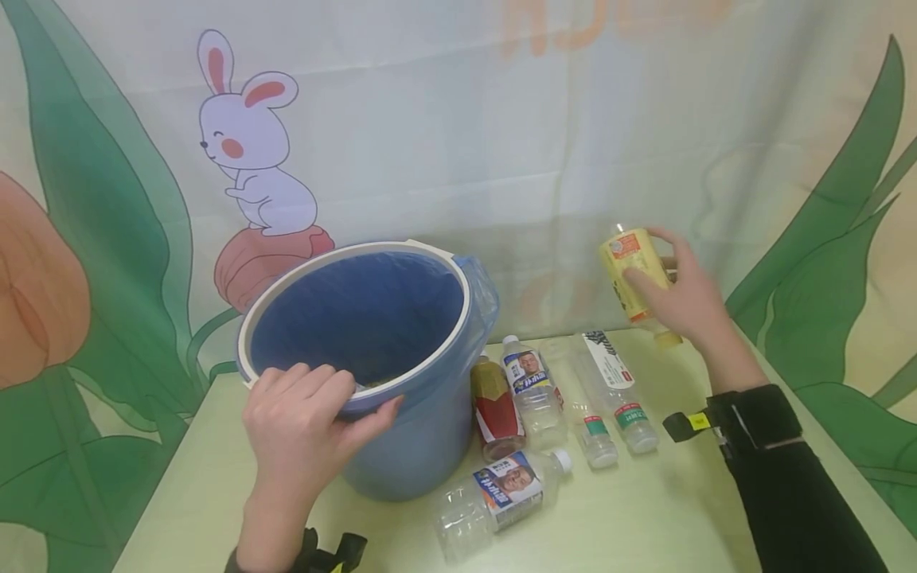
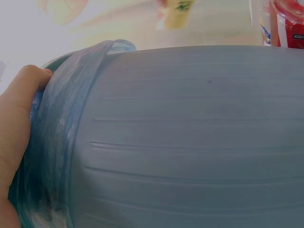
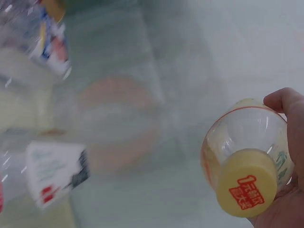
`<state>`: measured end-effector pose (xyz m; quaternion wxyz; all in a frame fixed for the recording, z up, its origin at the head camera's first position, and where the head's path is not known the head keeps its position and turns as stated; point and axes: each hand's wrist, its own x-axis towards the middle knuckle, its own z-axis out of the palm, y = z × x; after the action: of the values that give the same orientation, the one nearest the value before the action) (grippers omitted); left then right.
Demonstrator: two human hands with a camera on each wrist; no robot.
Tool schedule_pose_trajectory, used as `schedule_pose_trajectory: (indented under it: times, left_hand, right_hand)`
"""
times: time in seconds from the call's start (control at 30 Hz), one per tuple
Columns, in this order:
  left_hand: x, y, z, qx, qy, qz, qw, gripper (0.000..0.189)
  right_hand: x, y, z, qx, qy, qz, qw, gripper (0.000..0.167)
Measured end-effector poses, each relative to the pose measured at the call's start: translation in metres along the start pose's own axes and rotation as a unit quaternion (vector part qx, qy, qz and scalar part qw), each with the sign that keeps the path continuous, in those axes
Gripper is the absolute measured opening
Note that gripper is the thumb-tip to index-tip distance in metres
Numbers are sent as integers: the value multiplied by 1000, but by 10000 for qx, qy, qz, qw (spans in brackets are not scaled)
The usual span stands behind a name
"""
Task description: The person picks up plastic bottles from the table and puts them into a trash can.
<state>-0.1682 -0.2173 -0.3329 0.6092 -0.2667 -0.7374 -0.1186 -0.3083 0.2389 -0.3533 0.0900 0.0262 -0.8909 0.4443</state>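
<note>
My left hand (image 1: 297,430) grips the near rim of a blue trash bin (image 1: 411,454), fingers over the white ring and thumb outside. A thin blue bag (image 2: 59,128) lines the bin and folds over its rim. Raised at the right, my right hand (image 1: 680,290) holds a plastic bottle with a yellow label (image 1: 634,270) round its middle. Its yellow cap (image 3: 247,183) faces the camera in the right wrist view and points downward in the head view.
Right of the bin lie a bottle with a red and gold label (image 1: 497,414), a blue-labelled bottle (image 1: 533,390) and two clear bottles with green bands (image 1: 598,438). Another blue-labelled bottle (image 1: 505,497) lies nearer on the table (image 1: 645,525). A printed curtain (image 1: 444,135) hangs behind.
</note>
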Motion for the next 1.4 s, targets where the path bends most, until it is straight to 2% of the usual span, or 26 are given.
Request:
schedule_pose_trajectory:
  times: [0.27, 0.43, 0.57, 0.67, 0.87, 1.0, 1.1, 1.23, 1.4]
  left_hand:
    - [0, 0, 2, 21, 27, 7, 10000, 64]
    - [0, 0, 2, 31, -17, 10, 10000, 64]
    - [-2, -1, 4, 16, -77, 3, 10000, 63]
    - [-4, -1, 6, 17, -123, -11, 9999, 63]
    - [-7, -2, 6, 42, -224, -25, 9997, 63]
    - [-8, -3, 5, 73, -352, -52, 9993, 63]
    - [-8, -4, 5, 86, -377, -51, 9992, 64]
    - [-7, -3, 6, 88, -321, -16, 9994, 64]
    - [-6, -2, 7, 96, -353, -34, 9993, 65]
  right_hand:
    - [1, -102, 0, 403, 273, -621, 9969, 82]
    - [1, -165, 12, 604, 153, -1292, 9897, 76]
    - [3, -201, 30, 720, -112, -1785, 9812, 72]
    - [5, -217, 48, 846, -365, -2251, 9700, 71]
    - [1, -239, 88, 1076, -615, -3083, 9432, 75]
    - [-5, -252, 115, 1329, -913, -3457, 9244, 76]
    - [-9, -259, 132, 1480, -1176, -3595, 9138, 77]
    - [-10, -264, 152, 1372, -1266, -3680, 9109, 76]
    - [-8, -263, 171, 1168, -1471, -3526, 9167, 75]
